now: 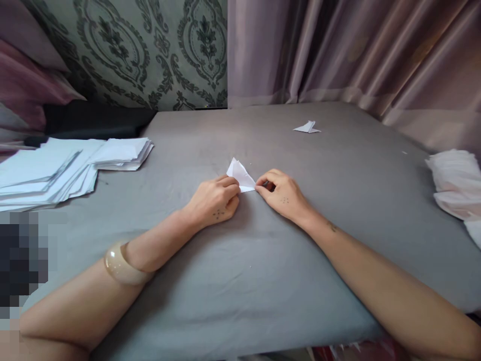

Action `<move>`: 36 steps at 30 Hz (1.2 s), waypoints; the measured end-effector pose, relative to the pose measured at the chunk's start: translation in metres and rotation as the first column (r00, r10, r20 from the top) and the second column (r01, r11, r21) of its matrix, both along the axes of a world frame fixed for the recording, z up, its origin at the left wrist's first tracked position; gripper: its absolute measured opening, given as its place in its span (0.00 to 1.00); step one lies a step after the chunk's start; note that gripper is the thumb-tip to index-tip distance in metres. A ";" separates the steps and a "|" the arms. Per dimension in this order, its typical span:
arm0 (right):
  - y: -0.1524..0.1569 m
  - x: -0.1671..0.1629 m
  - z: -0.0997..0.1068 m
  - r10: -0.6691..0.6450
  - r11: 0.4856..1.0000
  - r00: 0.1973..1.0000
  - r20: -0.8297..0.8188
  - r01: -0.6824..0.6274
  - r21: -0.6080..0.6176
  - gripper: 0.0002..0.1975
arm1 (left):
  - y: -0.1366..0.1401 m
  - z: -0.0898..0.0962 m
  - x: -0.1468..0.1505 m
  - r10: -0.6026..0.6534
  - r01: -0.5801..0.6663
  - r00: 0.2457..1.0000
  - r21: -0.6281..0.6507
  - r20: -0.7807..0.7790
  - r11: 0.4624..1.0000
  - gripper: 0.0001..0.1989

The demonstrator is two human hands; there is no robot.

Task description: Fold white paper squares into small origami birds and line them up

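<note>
Far left: loose stack of white sheets (56, 168), fanned and slipping, thin and flat, kept at the tabletop (233, 281) edge within arm's reach. Smooth cream bangle (122, 265), glossy and rounded, on the left forearm.

Centre: left hand (216, 200) curled, knuckles up, fingers closed on the near-left edge of the folded paper (240, 175), pressing it flat against the grey cloth, probably to hold a crease steady. Small dot marks on the back of the hand. Folded paper lying mid-tabletop between both hands, white, crisp, triangular, one pointed flap raised at the far end.

Right of centre: right hand (280, 193), thumb and forefinger pinched shut on the paper's near-right corner, grip tight at the tip, remaining fingers bent under. Both hands low and close together, wrists resting on the cloth for support.

Further back and right: second folded piece (307, 127), small, white, angular, set apart as if finished. Far right edge: heap of white crumpled material (454, 185), soft and layered; paper or fabric, cannot tell. Behind: patterned wall covering and mauve satin curtain (356, 50) in vertical folds.
</note>
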State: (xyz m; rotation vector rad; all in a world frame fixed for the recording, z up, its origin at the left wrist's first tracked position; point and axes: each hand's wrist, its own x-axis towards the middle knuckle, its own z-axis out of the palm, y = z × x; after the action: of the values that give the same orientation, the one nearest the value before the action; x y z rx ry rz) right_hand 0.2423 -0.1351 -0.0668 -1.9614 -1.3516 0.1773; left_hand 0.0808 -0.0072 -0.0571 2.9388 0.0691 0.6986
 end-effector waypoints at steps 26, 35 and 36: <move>-0.018 -0.009 0.006 0.136 0.987 0.897 0.421 -0.084 -0.140 0.11 | -0.009 0.004 -0.002 0.052 -0.044 0.998 0.196 -0.035 0.980 0.14; -0.012 -0.009 0.006 0.066 0.991 0.970 0.233 -0.036 -0.131 0.09 | -0.012 0.000 0.003 0.172 -0.172 0.985 0.069 0.004 0.983 0.14; -0.011 -0.010 0.006 0.050 0.991 0.974 0.221 -0.020 -0.135 0.09 | -0.011 -0.001 0.004 0.187 -0.187 0.982 0.054 0.008 0.981 0.13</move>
State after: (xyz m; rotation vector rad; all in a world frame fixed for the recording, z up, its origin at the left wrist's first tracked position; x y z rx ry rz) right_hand 0.2322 -0.1458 -0.0611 -2.1201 -1.5544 0.0641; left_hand 0.0849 -0.0184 -0.0582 3.0105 0.3357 0.7405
